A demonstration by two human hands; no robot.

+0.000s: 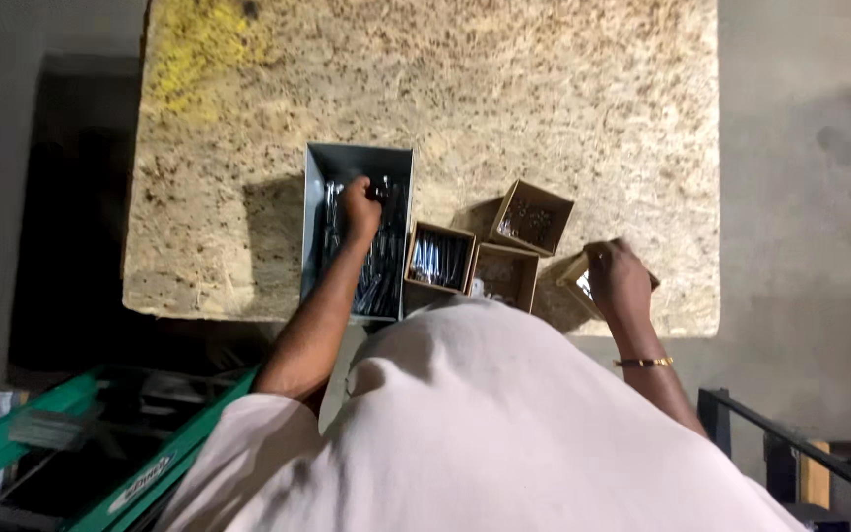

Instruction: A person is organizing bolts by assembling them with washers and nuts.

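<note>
A grey metal bin (319, 167) full of long dark metal fasteners stands on the chipboard table (504, 89). My left hand (358, 205) reaches into the bin and is closed around some of the fasteners. My right hand (619, 279) rests on a small cardboard box (573, 276) at the table's near right edge, fingers curled over its rim. Three more small cardboard boxes sit between the hands: one (420, 286) holds shiny long fasteners, one (522, 258) sits beside it, and one (550, 202) lies further back holding small parts.
The table's near edge runs just under the boxes. A green ladder (12, 448) lies at the lower left. A black metal rail (790, 443) stands at the lower right. Grey concrete floor (810, 197) surrounds the table.
</note>
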